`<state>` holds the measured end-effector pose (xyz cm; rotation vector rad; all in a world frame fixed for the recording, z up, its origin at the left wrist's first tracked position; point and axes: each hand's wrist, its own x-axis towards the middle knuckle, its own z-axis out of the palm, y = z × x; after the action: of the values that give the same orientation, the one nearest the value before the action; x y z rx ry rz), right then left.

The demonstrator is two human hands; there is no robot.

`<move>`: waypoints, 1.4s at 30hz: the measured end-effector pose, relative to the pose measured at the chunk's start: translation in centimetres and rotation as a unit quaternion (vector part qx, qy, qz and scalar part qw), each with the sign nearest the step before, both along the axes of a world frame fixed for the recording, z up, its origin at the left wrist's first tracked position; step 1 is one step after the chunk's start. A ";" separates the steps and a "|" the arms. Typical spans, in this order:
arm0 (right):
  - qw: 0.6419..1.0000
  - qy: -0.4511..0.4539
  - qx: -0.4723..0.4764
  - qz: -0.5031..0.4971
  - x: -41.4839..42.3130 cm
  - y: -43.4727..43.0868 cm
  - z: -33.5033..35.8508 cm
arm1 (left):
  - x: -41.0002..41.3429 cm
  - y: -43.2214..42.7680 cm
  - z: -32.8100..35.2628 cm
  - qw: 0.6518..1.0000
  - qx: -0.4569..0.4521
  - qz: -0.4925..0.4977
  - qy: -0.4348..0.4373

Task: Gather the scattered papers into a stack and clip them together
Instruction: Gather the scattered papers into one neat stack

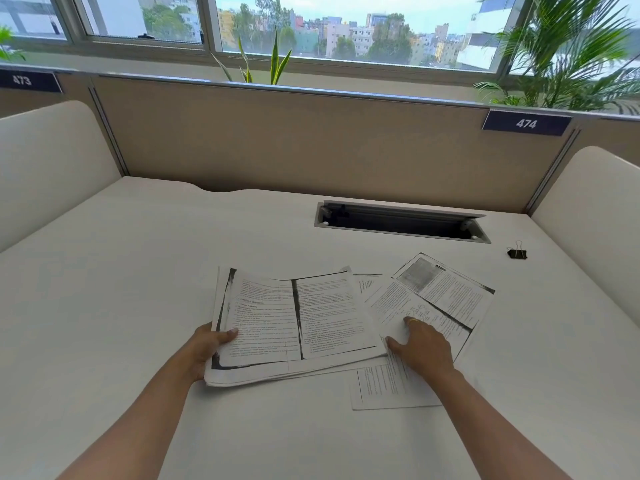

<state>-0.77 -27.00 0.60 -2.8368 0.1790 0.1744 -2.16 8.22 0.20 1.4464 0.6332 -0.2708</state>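
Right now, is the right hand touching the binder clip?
Apart. The head view shows bare desk between the binder clip and the right hand, which presses on a loose sheet.

Thin gold ring (412,321) on the right hand (425,349)
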 end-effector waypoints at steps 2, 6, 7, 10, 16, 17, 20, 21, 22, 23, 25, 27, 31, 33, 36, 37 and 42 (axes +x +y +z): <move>1.000 -0.008 0.001 -0.002 -0.1 0.1 0.2 | 0.0 0.0 -0.1 1.000 -0.002 -0.003 -0.002; 0.999 -0.030 -0.011 0.001 -0.2 0.4 0.3 | 0.0 -0.1 0.0 1.000 -0.004 0.001 0.000; 0.999 -0.032 -0.021 0.005 -0.1 0.4 0.2 | -0.1 -0.1 0.0 1.000 -0.002 0.001 0.001; 0.998 -0.040 -0.048 0.009 0.0 0.0 -0.4 | -0.2 0.0 0.1 1.000 0.010 0.002 0.007; 0.997 -0.061 -0.033 -0.021 -0.1 -0.5 -0.5 | 0.0 0.0 0.0 1.000 0.017 0.000 0.006; 0.997 -0.067 -0.009 -0.034 -0.2 -0.6 -0.4 | 0.0 -0.1 0.0 1.000 0.016 0.004 0.004; 0.986 -0.098 0.091 -0.102 0.4 -0.8 -0.3 | 0.0 -0.2 -0.1 1.000 0.011 0.010 -0.003; 0.979 -0.109 0.116 -0.126 0.6 -0.9 -0.4 | 0.0 -0.2 -0.2 1.000 0.010 0.010 -0.004; 0.973 -0.121 0.133 -0.144 0.9 -0.8 -0.4 | 0.0 -0.3 -0.1 1.000 0.010 0.010 -0.004; 0.968 -0.133 0.146 -0.155 1.0 -0.7 -0.4 | 0.1 -0.3 -0.2 1.000 0.010 0.011 -0.006; 0.961 -0.160 0.168 -0.153 1.0 -0.3 -0.2 | 0.1 -0.3 -0.3 1.000 0.008 0.010 -0.008; 0.957 -0.188 0.180 -0.130 0.8 0.3 0.2 | 0.1 -0.3 -0.2 1.000 0.007 0.007 -0.007; 0.951 -0.220 0.216 -0.034 0.4 1.7 0.9 | 0.0 -0.3 -0.2 1.000 0.004 0.001 -0.004; 0.939 -0.235 0.247 0.043 0.2 2.4 1.0 | 0.0 -0.3 -0.1 1.000 0.002 -0.003 -0.003; 0.921 -0.266 0.247 0.142 0.3 2.8 0.2 | -0.2 -0.3 0.0 1.000 -0.002 -0.006 0.001; 0.919 -0.275 0.235 0.156 0.3 3.0 0.1 | -0.2 -0.2 0.0 1.000 -0.002 -0.006 0.002; 0.937 -0.251 0.205 0.132 0.0 2.9 -0.9 | -0.4 -0.1 0.1 1.000 0.018 -0.016 0.002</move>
<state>-0.73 -24.14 -0.34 -2.3778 -0.3131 -0.4112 -2.55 8.12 0.30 1.4916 0.6211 -0.2902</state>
